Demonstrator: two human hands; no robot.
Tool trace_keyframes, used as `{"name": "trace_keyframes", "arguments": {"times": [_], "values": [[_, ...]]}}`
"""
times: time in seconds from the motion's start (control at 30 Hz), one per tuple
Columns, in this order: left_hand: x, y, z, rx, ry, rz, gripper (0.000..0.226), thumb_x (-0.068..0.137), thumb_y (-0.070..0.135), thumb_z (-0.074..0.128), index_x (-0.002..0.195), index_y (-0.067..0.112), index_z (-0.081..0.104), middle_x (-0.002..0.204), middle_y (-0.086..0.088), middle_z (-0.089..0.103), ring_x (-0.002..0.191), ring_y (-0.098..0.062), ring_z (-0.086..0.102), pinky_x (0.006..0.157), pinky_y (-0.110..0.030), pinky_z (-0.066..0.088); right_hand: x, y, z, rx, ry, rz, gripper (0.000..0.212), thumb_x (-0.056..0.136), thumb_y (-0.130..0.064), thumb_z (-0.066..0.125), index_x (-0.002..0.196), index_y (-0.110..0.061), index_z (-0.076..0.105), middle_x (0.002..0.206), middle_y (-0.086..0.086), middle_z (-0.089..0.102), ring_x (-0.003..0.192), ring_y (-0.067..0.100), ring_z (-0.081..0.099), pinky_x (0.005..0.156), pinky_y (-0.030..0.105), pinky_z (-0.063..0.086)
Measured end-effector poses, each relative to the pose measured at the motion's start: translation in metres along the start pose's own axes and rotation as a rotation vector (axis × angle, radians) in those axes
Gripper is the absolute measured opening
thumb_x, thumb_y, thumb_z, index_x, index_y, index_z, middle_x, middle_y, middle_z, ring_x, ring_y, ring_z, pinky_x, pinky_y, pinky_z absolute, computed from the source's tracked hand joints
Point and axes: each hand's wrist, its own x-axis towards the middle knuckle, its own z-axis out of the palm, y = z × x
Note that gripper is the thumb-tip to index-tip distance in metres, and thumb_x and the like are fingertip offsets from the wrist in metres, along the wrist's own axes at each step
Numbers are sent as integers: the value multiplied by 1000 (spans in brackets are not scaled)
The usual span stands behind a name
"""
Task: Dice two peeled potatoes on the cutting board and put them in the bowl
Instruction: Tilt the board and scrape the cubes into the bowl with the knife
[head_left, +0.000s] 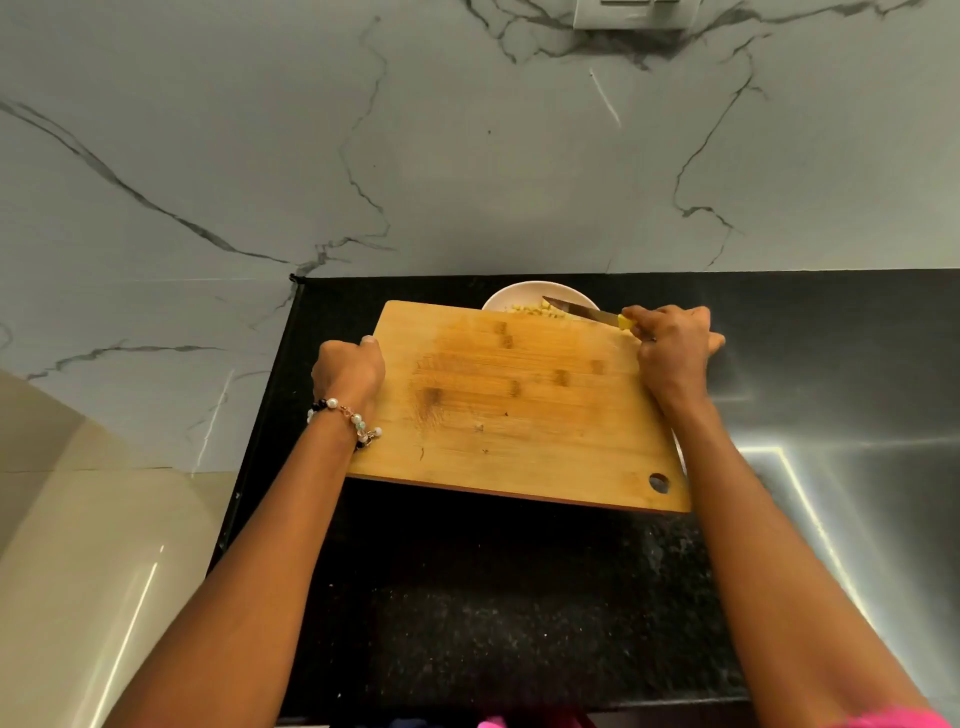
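Observation:
The wooden cutting board (519, 405) is lifted and tipped away from me, its far edge over a white bowl (498, 299). Diced potato pieces (535, 310) lie at that far edge and in the bowl. My left hand (349, 369) grips the board's left edge. My right hand (672, 345) holds a knife (582, 310) with a yellow handle, its blade lying across the board's far edge by the dice. Most of the bowl is hidden behind the board.
The black stone counter (493, 597) runs under the board to the marble wall (467, 156). A steel sink surface (857, 467) lies on the right. A pale rim (679, 457) shows under the board's right edge. The counter's left edge drops off by my left arm.

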Motion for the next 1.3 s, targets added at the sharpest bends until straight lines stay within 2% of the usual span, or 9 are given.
{"name": "trace_keyframes", "arguments": {"times": [0.13,0.3,0.43,0.63,0.77,0.9,1.07,1.17,1.3], "values": [[-3,-12,-8,-24,27,17,36,93,29,52,61,13,51,64,-1,53,58,-17,50,67,-33,46,-3,-1,4,5,73,-10,32,94,-5,50,119,-16,66,106,9,66,106,30,42,78,36,18],[-20,-45,-22,-45,55,53,42,92,29,51,54,12,47,57,-3,47,53,-18,42,54,-26,35,-21,6,8,-29,176,-19,26,94,-14,55,116,-12,67,104,12,67,99,35,48,73,36,22],[-35,-77,-32,-71,71,70,42,94,28,51,55,13,47,56,-2,45,51,-15,38,54,-25,33,-36,7,11,-63,226,-33,22,95,-16,54,108,-9,69,94,14,67,83,35,56,70,37,31],[-57,-115,-40,-44,111,33,41,94,29,51,58,10,53,58,-4,50,54,-18,43,55,-27,36,-64,-1,3,-112,265,-230,17,91,-14,60,100,-1,66,79,15,64,57,32,58,49,28,37],[-67,-127,-37,-11,122,6,40,95,29,49,61,9,55,60,-5,52,55,-18,46,52,-26,35,-82,-2,5,-142,213,-367,21,83,-6,70,101,4,65,79,17,62,53,32,57,43,29,42],[-72,-129,-34,-5,115,18,40,96,30,49,68,4,59,62,-7,54,63,-24,51,55,-28,37,-95,-6,7,-196,238,-405,20,84,4,64,104,4,63,85,18,58,64,30,55,45,33,47],[-82,-123,-34,285,146,21,37,95,32,50,84,1,65,91,-19,63,89,-39,59,64,-36,44,-102,-12,2,-285,295,-395,17,87,3,57,102,1,66,88,17,56,74,29,53,56,30,31],[-93,-100,-34,469,225,86,34,92,32,56,101,1,64,123,-24,46,111,-41,44,84,-48,44,-102,-12,2,-287,307,-370,21,86,3,61,106,1,65,89,17,56,76,30,53,58,31,30],[-99,-62,-22,426,158,484,41,93,26,52,132,13,51,130,-17,42,115,-32,43,89,-40,45,-103,-15,5,-268,328,-338,24,86,4,58,109,1,66,90,18,57,79,32,54,60,33,32]]}}
